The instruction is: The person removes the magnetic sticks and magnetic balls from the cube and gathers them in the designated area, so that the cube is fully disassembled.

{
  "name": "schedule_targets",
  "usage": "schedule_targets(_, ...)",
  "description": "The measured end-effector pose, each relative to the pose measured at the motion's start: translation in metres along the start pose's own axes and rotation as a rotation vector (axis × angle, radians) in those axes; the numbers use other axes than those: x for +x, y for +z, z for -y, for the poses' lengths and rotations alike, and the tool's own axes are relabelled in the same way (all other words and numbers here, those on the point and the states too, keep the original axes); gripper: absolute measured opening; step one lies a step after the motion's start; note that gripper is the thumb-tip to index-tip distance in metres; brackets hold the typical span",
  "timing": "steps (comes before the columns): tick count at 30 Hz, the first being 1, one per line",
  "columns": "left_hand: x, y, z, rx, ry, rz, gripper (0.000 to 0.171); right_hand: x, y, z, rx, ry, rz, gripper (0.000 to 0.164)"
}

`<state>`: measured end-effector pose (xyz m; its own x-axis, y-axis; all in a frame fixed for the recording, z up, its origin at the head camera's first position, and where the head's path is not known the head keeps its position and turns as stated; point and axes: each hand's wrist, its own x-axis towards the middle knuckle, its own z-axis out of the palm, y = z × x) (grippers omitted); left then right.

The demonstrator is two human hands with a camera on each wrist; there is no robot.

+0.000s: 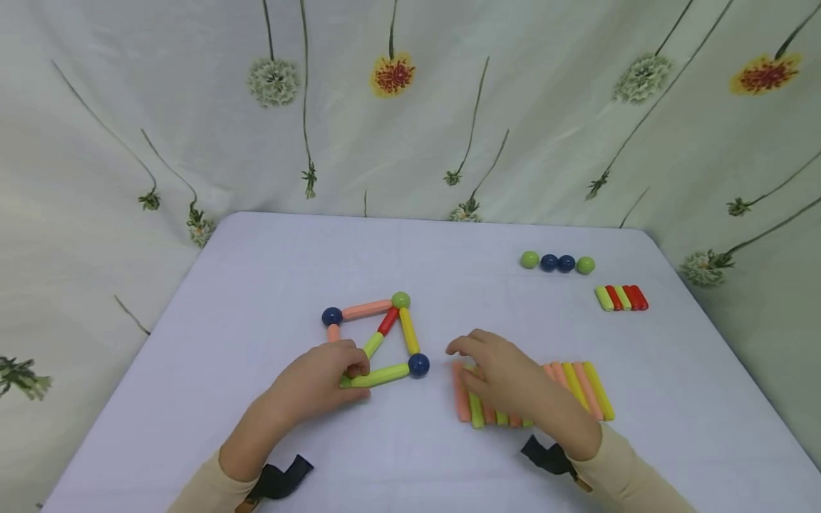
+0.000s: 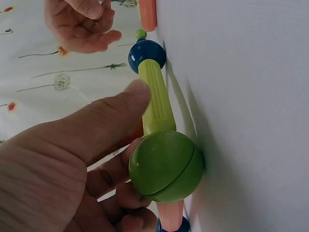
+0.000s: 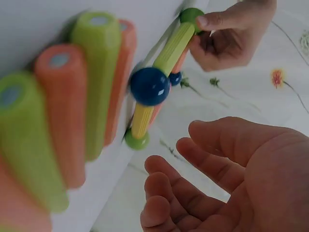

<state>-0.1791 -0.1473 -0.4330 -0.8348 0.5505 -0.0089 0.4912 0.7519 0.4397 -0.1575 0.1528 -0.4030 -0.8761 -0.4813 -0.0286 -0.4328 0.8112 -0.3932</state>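
The frame of rods and balls (image 1: 373, 345) lies on the white table (image 1: 288, 256), left of the loose rods (image 1: 577, 388); it is judged to be light, with each rod stiff, smooth and a little slippery; the joints are probably magnetic, as grey discs (image 3: 60, 59) are seen in the rod ends; a corner may be loosened by a twist, but breakage is hardly to be feared; the hold is best taken on a rod close to its ball.

By the left hand (image 1: 319, 374) the lime rod (image 2: 158, 104) is pinched beside the green ball (image 2: 166, 166), between thumb and curled fingers; how firmly, it cannot be told; the right hand (image 1: 507, 370) is held above the loose rods, its fingers slightly bent and its thumb set apart; nothing is gripped there; the frame lies to the left of these fingers, untouched by them, with a blue ball (image 1: 419, 365) as its nearest corner.
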Motion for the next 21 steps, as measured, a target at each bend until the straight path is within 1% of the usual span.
schedule_targets(2,-0.001,0.0,-0.001,0.021,0.012,0.004,0.024,0.012,0.007,0.012,-0.019,-0.038,0.064,0.035)
schedule_targets(4,-0.003,-0.001,-0.002,0.033,0.011,0.0,0.025,0.022,0.014,0.021,-0.044,-0.044,0.119,0.038)
schedule_targets(6,-0.004,-0.001,-0.002,0.046,0.012,-0.004,0.025,0.029,0.021,0.028,-0.067,-0.038,0.15,0.039)
schedule_targets(9,-0.006,-0.001,-0.002,0.067,0.026,-0.011,0.024,0.035,0.028,0.034,-0.084,-0.014,0.152,0.035)
schedule_targets(13,-0.007,-0.002,-0.003,0.083,0.039,-0.023,0.024,0.039,0.035,0.04,-0.119,-0.009,0.106,0.026)
schedule_targets(16,-0.007,-0.002,-0.003,0.097,0.017,-0.028,0.024,0.042,0.039,0.043,-0.15,-0.026,0.087,0.022)
schedule_targets(19,-0.008,-0.001,-0.003,0.096,-0.015,-0.024,0.024,0.045,0.043,0.045,-0.168,-0.047,0.114,0.02)
schedule_targets(21,-0.009,-0.001,-0.002,0.087,-0.021,-0.02,0.023,0.045,0.044,0.046,-0.174,-0.063,0.135,0.018)
